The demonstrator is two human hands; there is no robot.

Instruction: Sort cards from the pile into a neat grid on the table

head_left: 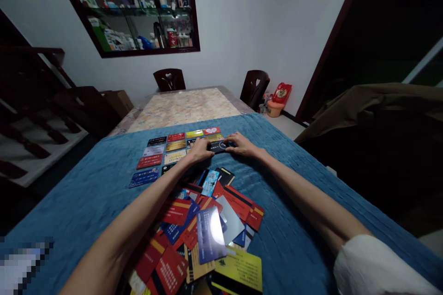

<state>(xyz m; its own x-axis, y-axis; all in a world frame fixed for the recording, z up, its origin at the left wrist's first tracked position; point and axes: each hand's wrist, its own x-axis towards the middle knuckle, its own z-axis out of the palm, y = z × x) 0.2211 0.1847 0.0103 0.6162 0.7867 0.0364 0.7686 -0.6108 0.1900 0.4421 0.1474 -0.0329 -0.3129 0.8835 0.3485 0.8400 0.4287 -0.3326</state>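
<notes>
Between my two hands lies a black card with a pale round mark at its right end. My left hand pinches its left end, and my right hand has thumb and fingers on its right end. Around and left of the hands, cards are laid in rows, among them a red heart card, a gold card and a dark blue card. My left forearm covers part of the lower rows. Nearer to me is a loose pile of overlapping cards, with a purple-blue card on top.
A blue cloth covers the near part of the table; the patterned tabletop shows beyond. Two dark chairs stand at the far end. A brown cloth hangs at the right. A pixelated patch covers the lower left corner.
</notes>
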